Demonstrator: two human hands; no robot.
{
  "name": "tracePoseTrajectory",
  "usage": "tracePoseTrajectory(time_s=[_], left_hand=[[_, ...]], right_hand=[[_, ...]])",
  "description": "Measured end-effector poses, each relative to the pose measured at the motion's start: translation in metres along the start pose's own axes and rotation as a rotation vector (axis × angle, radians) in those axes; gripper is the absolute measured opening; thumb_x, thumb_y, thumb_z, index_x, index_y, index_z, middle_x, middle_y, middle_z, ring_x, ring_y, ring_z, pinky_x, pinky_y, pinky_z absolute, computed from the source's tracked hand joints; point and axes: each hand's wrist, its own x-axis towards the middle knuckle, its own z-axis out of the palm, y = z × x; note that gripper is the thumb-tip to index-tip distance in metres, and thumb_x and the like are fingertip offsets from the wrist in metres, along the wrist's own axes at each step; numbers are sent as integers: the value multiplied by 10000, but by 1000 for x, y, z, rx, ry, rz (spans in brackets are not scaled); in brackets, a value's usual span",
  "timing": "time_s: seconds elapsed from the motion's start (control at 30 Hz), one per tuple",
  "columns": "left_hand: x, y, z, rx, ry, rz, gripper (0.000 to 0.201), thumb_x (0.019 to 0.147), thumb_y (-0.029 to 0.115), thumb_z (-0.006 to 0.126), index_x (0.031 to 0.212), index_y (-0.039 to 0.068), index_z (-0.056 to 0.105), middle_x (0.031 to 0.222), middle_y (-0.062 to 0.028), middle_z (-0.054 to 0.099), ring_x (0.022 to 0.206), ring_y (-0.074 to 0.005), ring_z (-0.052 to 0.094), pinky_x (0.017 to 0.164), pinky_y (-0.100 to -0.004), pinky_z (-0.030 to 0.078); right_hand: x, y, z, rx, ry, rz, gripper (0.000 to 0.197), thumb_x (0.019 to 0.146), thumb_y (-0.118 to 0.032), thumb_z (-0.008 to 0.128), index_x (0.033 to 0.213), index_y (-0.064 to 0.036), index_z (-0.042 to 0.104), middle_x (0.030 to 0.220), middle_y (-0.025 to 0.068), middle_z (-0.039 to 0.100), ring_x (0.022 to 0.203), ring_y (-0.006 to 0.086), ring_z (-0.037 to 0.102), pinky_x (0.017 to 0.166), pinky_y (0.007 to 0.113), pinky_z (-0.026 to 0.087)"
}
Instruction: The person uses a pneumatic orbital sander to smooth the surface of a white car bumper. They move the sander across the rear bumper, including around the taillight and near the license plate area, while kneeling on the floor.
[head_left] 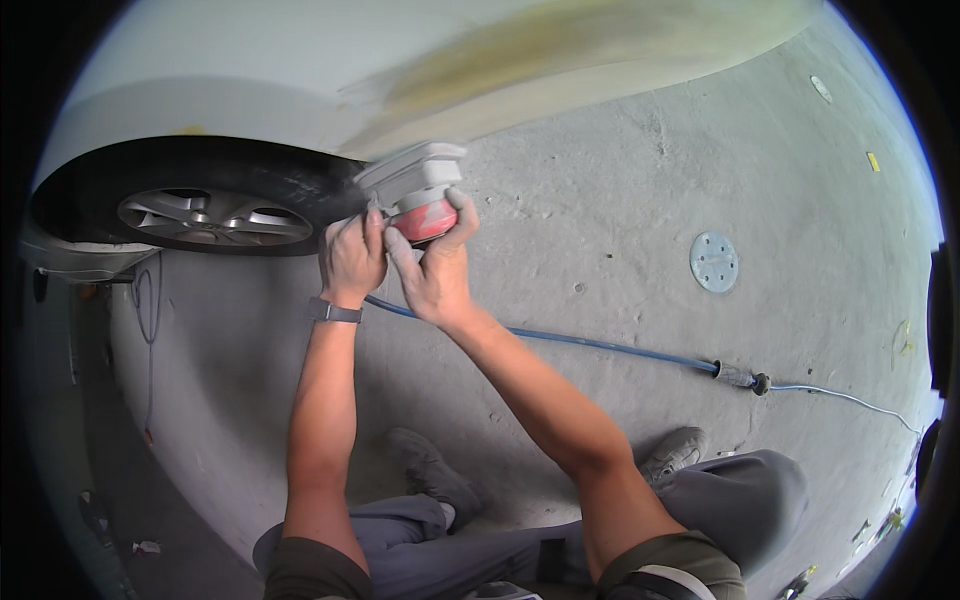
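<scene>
A power sander (425,215) with a red and grey body and a pale, flat rectangular pad is held up just below the car's lower body edge, to the right of the wheel. My right hand (440,270) wraps its fingers and thumb around the red body. My left hand (352,256), with a dark band on the wrist, is closed at the sander's left side beside the tire. The pale car body panel (280,50) above bears a yellowish-brown sanded patch (480,60). A slight blur lies over the sander, and its pad appears apart from the panel.
A blue hose (610,347) runs right across the concrete floor from behind my hands to a coupling (735,375). A round sanding disc (714,262) with holes lies on the floor. The car wheel (215,215) is at left; my shoes (432,470) are below.
</scene>
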Motion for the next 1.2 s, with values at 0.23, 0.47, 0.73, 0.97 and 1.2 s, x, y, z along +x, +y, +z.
tracePoseTrajectory(time_s=[0.23,0.47,0.73,0.97,1.2], left_hand=[[58,95,63,-52,26,19,422,1084,341,527,819,70,712,714,-252,672,678,-495,658,609,-576,521],[72,125,72,-87,2,44,440,1082,363,538,777,90,700,656,-228,662,632,-484,661,572,-571,521],[11,11,10,-27,-18,25,454,1099,270,475,773,8,651,747,-270,659,726,-505,649,639,-584,483],[2,-4,2,9,-10,-9,444,1093,248,480,765,0,647,744,-277,648,735,-512,641,644,-589,462],[57,93,63,-5,-31,16,455,1088,358,508,809,65,717,700,-255,667,685,-506,658,638,-588,530]], right_hand=[[54,-26,-104,-31,161,-61,846,948,-85,775,1506,-84,139,1276,268,532,1076,306,630,870,419,565],[69,-34,-132,-30,211,-93,799,979,-68,737,1497,-96,130,1273,212,515,1050,237,616,843,370,574],[10,-8,-20,10,-2,-61,899,922,-125,798,1512,-23,129,1268,318,509,1095,434,623,966,507,513],[2,-4,-6,-67,-31,4,889,917,-140,799,1511,-6,151,1367,329,417,1188,506,567,1040,520,472],[52,-19,-104,17,156,-44,849,963,-87,757,1506,-79,105,1258,260,529,1024,294,648,834,426,578]])
